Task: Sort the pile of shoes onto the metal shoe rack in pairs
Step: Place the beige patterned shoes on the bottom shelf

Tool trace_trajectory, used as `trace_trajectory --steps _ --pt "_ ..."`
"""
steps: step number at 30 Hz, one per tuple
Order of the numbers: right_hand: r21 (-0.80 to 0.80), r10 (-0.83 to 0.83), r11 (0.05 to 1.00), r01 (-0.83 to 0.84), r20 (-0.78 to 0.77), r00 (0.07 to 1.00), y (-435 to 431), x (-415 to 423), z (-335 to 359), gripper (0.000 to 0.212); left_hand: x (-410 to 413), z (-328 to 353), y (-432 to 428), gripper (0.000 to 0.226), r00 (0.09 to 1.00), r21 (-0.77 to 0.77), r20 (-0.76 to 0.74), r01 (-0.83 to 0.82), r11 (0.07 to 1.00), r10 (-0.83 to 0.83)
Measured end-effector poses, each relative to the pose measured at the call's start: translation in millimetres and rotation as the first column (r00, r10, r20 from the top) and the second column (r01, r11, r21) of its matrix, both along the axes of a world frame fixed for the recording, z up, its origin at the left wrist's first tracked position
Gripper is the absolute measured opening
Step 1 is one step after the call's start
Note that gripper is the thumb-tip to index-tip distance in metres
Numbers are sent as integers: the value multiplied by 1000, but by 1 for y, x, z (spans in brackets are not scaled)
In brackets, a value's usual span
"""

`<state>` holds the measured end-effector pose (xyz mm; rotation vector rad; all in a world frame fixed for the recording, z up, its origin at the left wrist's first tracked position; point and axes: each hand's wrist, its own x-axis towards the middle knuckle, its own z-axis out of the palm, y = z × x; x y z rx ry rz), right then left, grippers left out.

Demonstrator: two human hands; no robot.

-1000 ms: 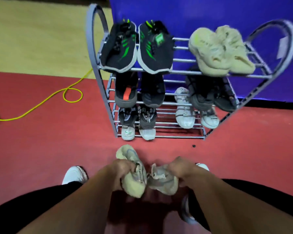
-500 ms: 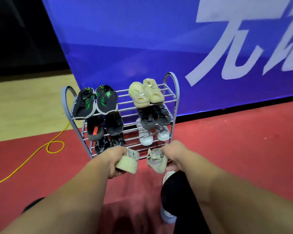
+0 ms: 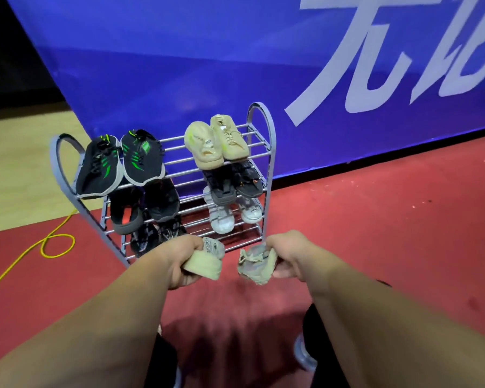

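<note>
Left hand (image 3: 177,260): I grip a beige knit sneaker (image 3: 207,261).
Right hand (image 3: 290,254): I grip a second beige sneaker (image 3: 254,266), probably its mate; blurred.
Where: both held before the grey metal shoe rack (image 3: 269,163), bottom tier.

You've got a big blue banner (image 3: 179,65) at the back with large white lettering (image 3: 375,65) on it. A yellow cable (image 3: 48,242) loops across the red floor (image 3: 375,233) on your left, near the pale wooden flooring (image 3: 17,169).

Dim indoor light, slight motion blur, wide-angle bending at edges; dark shadow on red floor (image 3: 375,219) below.
</note>
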<state>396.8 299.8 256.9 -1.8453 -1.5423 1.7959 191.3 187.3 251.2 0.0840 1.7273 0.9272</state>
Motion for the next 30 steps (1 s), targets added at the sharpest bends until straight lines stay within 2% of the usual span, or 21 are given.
trace_trajectory --steps 4,7,9,14,17,19,22,25,27,29,30 --pt "-77 -80 994 80 -4 997 18 1 -44 6 1 -40 16 28 1000 -79 -3 -5 997 5" --pt "-150 -126 980 131 38 991 34 0 -89 13 0 -82 29 23 999 -137 24 24 990 -21" --pt "-201 -156 967 157 19 988 45 -4 -114 5 -1 -107 40 28 998 -153 50 52 987 -45" --pt "-243 -286 928 282 20 958 84 -24 -183 9 -7 -159 71 47 986 -177 76 160 971 -149" --pt "-328 -355 878 350 47 934 98 -31 -230 15 -29 -201 83 29 997 -226 3 71 972 -72" --pt "-387 -398 837 388 56 916 103 -32 -256 22 -39 -231 86 33 1000 -222 16 17 975 -14" --pt "-482 -433 771 416 83 898 105 -31 -289 37 -37 -253 91 39 987 -191 162 41 981 -10" --pt "-512 -484 737 442 57 873 104 -32 -319 62 -34 -278 92 42 972 -216 210 -55 975 101" --pt "-508 -534 719 475 33 845 104 -27 -337 78 -28 -288 92 39 960 -246 253 -57 968 121" --pt "-510 -576 701 498 7 818 104 -19 -347 71 -23 -293 93 32 950 -304 266 -78 949 164" --pt "-512 -598 691 509 -10 801 105 -16 -347 60 -21 -296 93 30 946 -327 269 -90 941 183"
